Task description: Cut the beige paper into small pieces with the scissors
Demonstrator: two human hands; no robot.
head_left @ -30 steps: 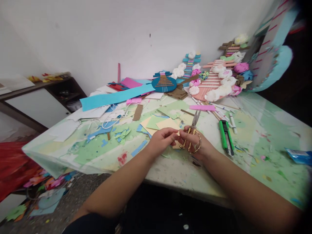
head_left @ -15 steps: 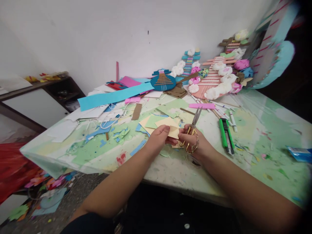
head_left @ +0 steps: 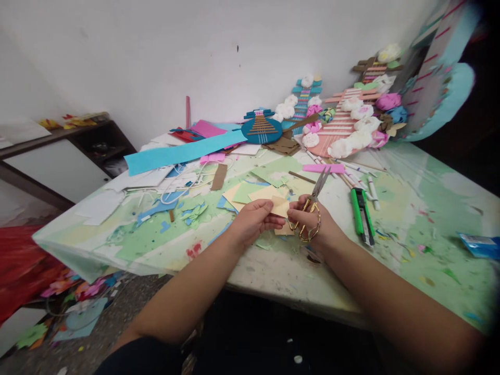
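Note:
Between my two hands is a small piece of cream paper (head_left: 280,207). My left hand (head_left: 255,221) pinches its left side between thumb and fingers. My right hand (head_left: 312,221) holds a pair of gold-handled scissors (head_left: 308,216), blades pointing up and away from me, while its thumb and finger touch the paper's right edge. Just beyond lie cream and light green paper sheets (head_left: 246,191). Light green scraps (head_left: 195,213) and blue scraps (head_left: 160,207) are scattered to the left.
A green utility knife (head_left: 362,216) lies right of my hands, near several markers (head_left: 373,192). Paper instrument models (head_left: 261,127) with flowers stand against the wall. A long blue paper strip (head_left: 187,152) crosses the back left. At far right is a blue packet (head_left: 480,245).
The cream paper and my hands have shifted very slightly. The fingers of my left hand show more below the paper, and the scissors lean a little further right.

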